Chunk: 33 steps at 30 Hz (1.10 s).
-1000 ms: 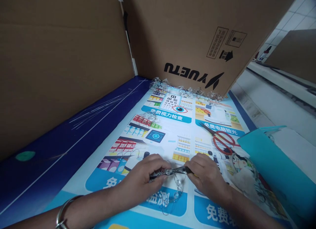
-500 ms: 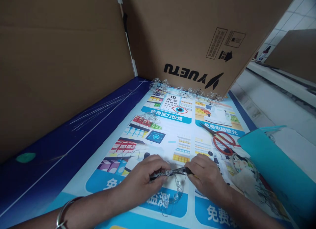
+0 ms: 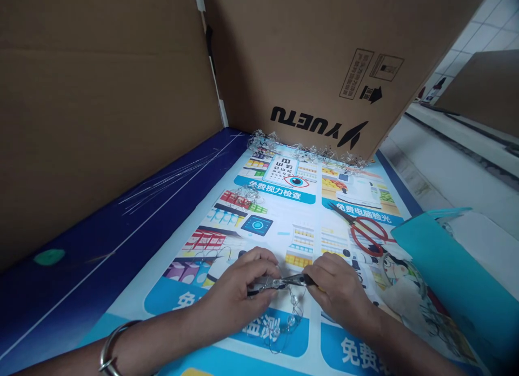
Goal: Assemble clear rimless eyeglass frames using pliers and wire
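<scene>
In the lower middle, my left hand (image 3: 251, 281) is closed, its thumb and fingers pinched around a wire strung with clear beads (image 3: 292, 321). A dark, tool-like piece with a metal part (image 3: 254, 290) shows between those fingers; its kind is unclear. My right hand (image 3: 338, 284) is wrapped around the handles of small pliers (image 3: 299, 279), whose jaws point left and meet the wire at my left fingertips. Whether the jaws are closed on it is too small to tell. The loose end of the beaded wire curls down onto the printed sheet (image 3: 318, 332).
Red-handled scissors (image 3: 368, 234) lie right of centre, beside a turquoise folder-like item (image 3: 454, 268). Beaded wire pieces (image 3: 308, 151) line the cardboard wall (image 3: 316, 57). Another tangle (image 3: 248, 196) lies nearer. Thin straight wires (image 3: 162, 181) rest at left. A wire bundle (image 3: 436, 316) lies at right.
The left fingers have shifted slightly around the wire, and the hanging beads have swung a little right. The right hand and pliers stay nearly in place. The whole view has moved slightly.
</scene>
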Each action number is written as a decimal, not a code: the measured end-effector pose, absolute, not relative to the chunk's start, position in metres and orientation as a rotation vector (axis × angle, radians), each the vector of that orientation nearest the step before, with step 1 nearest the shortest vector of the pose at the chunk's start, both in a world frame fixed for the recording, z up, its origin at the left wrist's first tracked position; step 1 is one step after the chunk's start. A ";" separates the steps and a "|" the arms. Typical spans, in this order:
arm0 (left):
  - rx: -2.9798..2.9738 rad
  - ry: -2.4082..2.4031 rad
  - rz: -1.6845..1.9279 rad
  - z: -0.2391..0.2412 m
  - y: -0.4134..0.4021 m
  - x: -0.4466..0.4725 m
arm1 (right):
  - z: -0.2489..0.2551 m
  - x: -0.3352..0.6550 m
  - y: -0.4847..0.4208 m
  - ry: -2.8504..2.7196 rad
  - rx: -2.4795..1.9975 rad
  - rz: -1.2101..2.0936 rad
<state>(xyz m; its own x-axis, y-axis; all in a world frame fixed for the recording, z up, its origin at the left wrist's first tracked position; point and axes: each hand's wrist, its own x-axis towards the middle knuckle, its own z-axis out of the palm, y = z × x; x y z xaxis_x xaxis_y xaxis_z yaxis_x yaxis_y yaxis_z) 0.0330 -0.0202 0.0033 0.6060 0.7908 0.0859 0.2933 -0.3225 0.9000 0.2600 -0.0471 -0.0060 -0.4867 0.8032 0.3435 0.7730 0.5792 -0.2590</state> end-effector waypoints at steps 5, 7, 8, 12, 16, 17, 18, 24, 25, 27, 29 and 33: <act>1.856 0.860 0.652 0.004 -0.019 0.031 | -0.006 0.260 -0.047 -2.380 -1.266 0.102; 1.836 0.860 0.670 0.004 -0.019 0.030 | -0.006 0.260 -0.047 -2.374 -1.262 0.103; 1.827 0.860 0.678 0.003 -0.019 0.030 | -0.006 0.261 -0.047 -2.372 -1.261 0.102; 1.793 0.871 0.724 0.003 -0.017 0.031 | -0.006 0.260 -0.047 -2.379 -1.258 0.101; 1.783 0.885 0.761 0.006 -0.014 0.035 | -0.005 0.260 -0.048 -2.378 -1.260 0.109; 1.790 0.876 0.772 0.007 -0.013 0.036 | -0.005 0.260 -0.048 -2.378 -1.257 0.110; 1.800 0.861 0.784 0.008 -0.013 0.037 | -0.005 0.261 -0.048 -2.379 -1.255 0.111; 1.943 0.788 0.808 0.010 -0.011 0.039 | -0.008 0.262 -0.047 -2.373 -1.270 0.135; 1.964 0.797 0.803 0.010 -0.010 0.039 | -0.008 0.262 -0.047 -2.369 -1.275 0.140; 1.997 0.825 0.787 0.012 -0.009 0.040 | -0.008 0.262 -0.046 -2.355 -1.280 0.141; 2.015 0.846 0.767 0.013 -0.008 0.042 | -0.007 0.262 -0.046 -2.351 -1.280 0.135; 2.010 0.822 0.761 0.011 -0.007 0.043 | -0.005 0.261 -0.046 -2.367 -1.287 0.133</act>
